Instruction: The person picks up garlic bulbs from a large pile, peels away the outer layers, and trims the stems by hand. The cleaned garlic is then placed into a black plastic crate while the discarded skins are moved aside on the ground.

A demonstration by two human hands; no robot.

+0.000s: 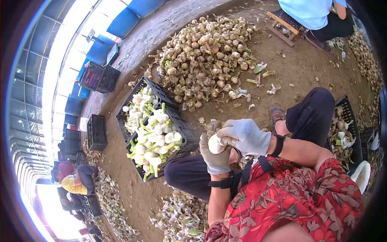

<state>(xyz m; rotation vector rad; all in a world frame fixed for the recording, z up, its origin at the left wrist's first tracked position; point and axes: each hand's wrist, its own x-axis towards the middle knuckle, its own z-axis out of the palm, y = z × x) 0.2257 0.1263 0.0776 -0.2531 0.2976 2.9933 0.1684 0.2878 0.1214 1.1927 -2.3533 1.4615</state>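
Note:
A peeled-looking white garlic bulb (216, 144) is held between my two gloved hands over my lap. My left hand (213, 158), in a dirty whitish glove, has its fingers closed around the bulb from the lower side. The fingers of my right hand (246, 136), in a pale grey-white glove, are bent and pinch at the bulb's top and side. Loose brownish skin (212, 127) shows just beyond the left fingertips. Close by on the left, a black crate (183, 127) is heaped with clean white garlic (159, 135) with green stems.
A large pile of unpeeled garlic (205, 52) lies on the dirt floor ahead. Peelings (183, 215) cover the ground at lower left. A crate (350, 117) with garlic and husks stands at my right. Co-workers sit at upper right (314, 14) and far left (76, 183).

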